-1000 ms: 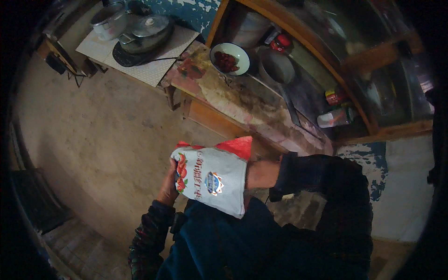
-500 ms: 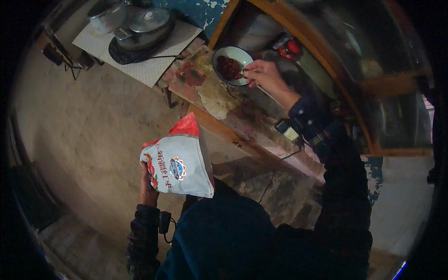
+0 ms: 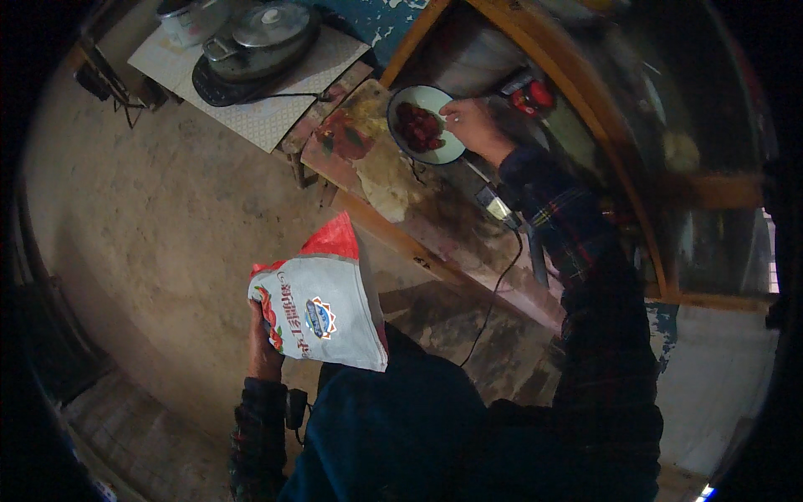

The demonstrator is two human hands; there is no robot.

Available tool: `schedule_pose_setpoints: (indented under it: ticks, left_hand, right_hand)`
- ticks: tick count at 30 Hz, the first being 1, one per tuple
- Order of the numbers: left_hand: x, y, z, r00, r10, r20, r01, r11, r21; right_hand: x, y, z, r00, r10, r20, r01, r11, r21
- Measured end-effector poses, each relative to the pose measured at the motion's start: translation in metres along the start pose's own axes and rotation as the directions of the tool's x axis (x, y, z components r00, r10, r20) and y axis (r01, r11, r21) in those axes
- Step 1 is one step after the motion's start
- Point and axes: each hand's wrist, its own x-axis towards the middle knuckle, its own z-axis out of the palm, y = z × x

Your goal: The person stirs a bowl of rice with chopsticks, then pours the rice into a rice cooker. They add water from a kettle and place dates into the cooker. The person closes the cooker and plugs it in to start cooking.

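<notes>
My left hand (image 3: 266, 343) is closed on the side of a grey-white plastic bag (image 3: 318, 309) with a red top and pictures of red peppers, held over the floor in front of my body. To the right and farther off, a pale enamel bowl (image 3: 453, 149) with a dark rim stands on the worn bench. Dark red, wet-looking pieces of food (image 3: 420, 127) lie in it. My right hand (image 3: 477, 125) is at the bowl's right edge, fingers curled together and fingertips just over the rim. Whether they pinch the rim or something small is hidden.
Behind the bowl, a red-lidded jar (image 3: 532, 96) stands inside a wooden-framed cabinet (image 3: 623, 167). A lidded pot (image 3: 263, 46) sits on a dark hotplate upon a pale board at the far left. A small device (image 3: 495, 203) with a cord lies on the bench near my right forearm.
My right fingers have drawn back from the food in the bowl to its right rim. The left hand keeps its hold on the bag, nearly unmoved. The whole view has shifted slightly.
</notes>
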Motion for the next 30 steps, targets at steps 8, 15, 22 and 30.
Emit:
schedule_pose_setpoints:
  ticks: [8, 15, 22, 30]
  left_hand:
    - [-0.009, -0.002, 0.009, 0.999, 0.033, -0.015, -0.033, 0.999, -0.023]
    - [-0.002, -0.005, 0.001, 0.998, 0.053, 0.018, -0.053, 0.999, -0.009]
    - [0.005, 0.000, 0.006, 0.998, 0.000, 0.055, 0.002, 0.999, -0.040]
    - [0.008, 0.014, 0.012, 0.992, -0.095, 0.084, 0.090, 0.994, 0.060]
  right_hand:
    - [0.015, 0.012, 0.034, 0.999, 0.032, 0.021, -0.025, 0.957, -0.290]
    - [-0.016, -0.052, -0.042, 0.949, 0.107, 0.296, -0.285, 0.691, 0.664]
    - [-0.107, -0.184, -0.096, 0.957, 0.030, 0.288, -0.281, 0.346, 0.895]
    - [-0.197, -0.292, -0.129, 0.800, -0.472, 0.369, -0.384, 0.069, 0.921]
